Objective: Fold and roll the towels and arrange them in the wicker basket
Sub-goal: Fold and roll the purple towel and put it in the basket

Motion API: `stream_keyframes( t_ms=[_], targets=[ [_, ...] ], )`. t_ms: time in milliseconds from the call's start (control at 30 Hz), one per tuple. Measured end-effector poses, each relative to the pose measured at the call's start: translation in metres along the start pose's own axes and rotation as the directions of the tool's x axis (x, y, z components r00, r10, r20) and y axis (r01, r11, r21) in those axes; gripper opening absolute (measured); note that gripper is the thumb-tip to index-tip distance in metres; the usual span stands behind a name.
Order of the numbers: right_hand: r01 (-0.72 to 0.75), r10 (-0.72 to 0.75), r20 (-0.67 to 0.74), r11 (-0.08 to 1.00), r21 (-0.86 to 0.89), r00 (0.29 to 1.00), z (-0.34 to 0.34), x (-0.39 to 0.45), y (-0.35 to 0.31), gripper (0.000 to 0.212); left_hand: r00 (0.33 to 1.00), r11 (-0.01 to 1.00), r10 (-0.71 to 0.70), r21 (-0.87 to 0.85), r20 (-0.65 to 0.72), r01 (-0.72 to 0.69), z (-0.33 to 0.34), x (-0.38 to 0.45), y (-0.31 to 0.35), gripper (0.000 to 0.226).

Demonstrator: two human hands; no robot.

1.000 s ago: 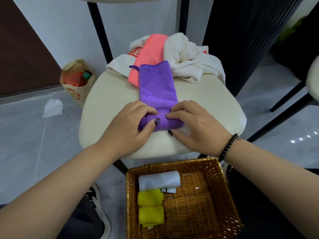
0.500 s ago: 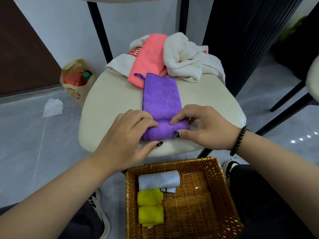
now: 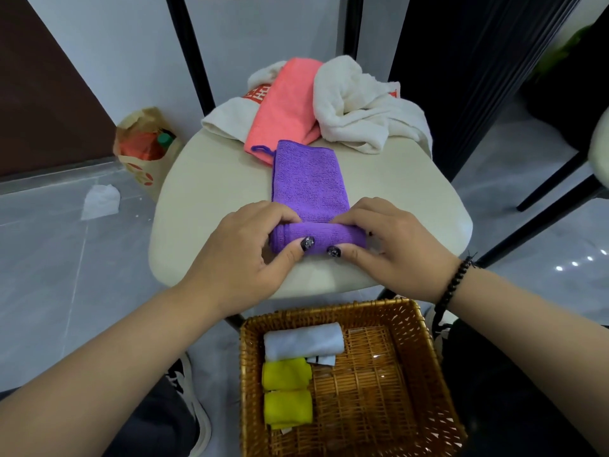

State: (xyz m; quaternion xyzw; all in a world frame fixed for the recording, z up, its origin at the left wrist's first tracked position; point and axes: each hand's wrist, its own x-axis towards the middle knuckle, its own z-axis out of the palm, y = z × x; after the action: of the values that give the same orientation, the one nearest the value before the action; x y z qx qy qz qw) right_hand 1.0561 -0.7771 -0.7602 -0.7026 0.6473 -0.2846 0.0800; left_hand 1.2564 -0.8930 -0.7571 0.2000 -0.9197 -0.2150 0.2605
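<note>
While a purple towel lies lengthwise on a cream chair seat, both hands curl around its near end, which is already wound into a short roll. The left hand grips the roll's left end, fingers over the top and thumb pressed against the front. The right hand grips the right end the same way, and a dark bead bracelet circles that wrist. The unrolled part of the towel stretches away from the hands toward the back of the seat. At the back of the seat, a coral towel lies over a crumpled white towel; the purple towel's far edge just touches the coral one. Below the seat's near edge stands a wicker basket. Along the basket's left side sit three rolled towels: a white roll nearest the seat, then two yellow rolls. Left of the seat, a paper bag stands on the grey floor.
</note>
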Motion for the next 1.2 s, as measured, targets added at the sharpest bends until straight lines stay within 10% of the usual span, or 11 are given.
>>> stream_keyframes(
  t_ms=[200,400,633,933,1200],
  targets=[
    [-0.02,0.019,0.047,1.0,0.014,0.999,-0.003,0.003,-0.003,0.045,1.0,0.995,0.02,0.094,0.011,-0.021,0.005,0.0,-0.003,0.034],
    [0.105,-0.135,-0.047,0.908,-0.405,0.99,0.01,-0.004,-0.008,0.042,0.983,0.979,-0.18,-0.092,0.039,0.183,0.003,0.005,-0.002,0.037],
    [-0.003,0.004,0.037,1.0,-0.02,0.999,-0.005,0.002,-0.003,0.045,0.994,0.972,0.095,0.21,0.058,-0.105,0.006,-0.002,0.001,0.04],
    [0.117,-0.141,-0.05,0.937,-0.328,0.989,0.004,-0.002,-0.004,0.048,0.988,0.986,-0.136,-0.085,0.079,0.142,0.004,0.007,0.001,0.033],
    [0.015,-0.014,0.035,1.0,-0.023,0.999,-0.006,0.003,0.0,0.038,0.985,0.943,0.142,0.29,0.098,-0.164,0.007,0.001,0.0,0.05]
  ],
)
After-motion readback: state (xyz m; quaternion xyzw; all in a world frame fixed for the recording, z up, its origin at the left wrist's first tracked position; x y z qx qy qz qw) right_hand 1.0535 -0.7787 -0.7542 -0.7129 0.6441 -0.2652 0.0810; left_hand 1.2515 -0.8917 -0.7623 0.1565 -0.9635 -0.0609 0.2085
